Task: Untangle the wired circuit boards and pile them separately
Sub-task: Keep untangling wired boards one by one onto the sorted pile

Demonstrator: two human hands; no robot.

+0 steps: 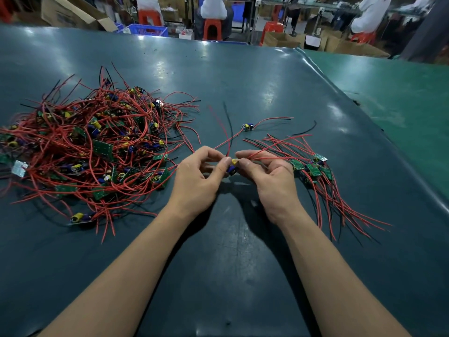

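Note:
A big tangled heap of small green circuit boards with red and black wires [97,147] covers the left of the dark green table [243,239]. On the right lies a smaller sorted pile of boards [313,169], its wires fanned out in two directions. A small board with a yellow and blue part [232,166] is pinched between my left hand [199,176] and my right hand [269,178] in the middle, just above the table. Its red and black wires rise away from my fingers. One single board [247,126] lies apart further back.
A loose black wire [307,129] lies behind the sorted pile. The table's right edge [364,113] runs diagonally beside a lighter green surface. Beyond the far edge are cardboard boxes, a blue crate [148,29], red stools and seated people in white.

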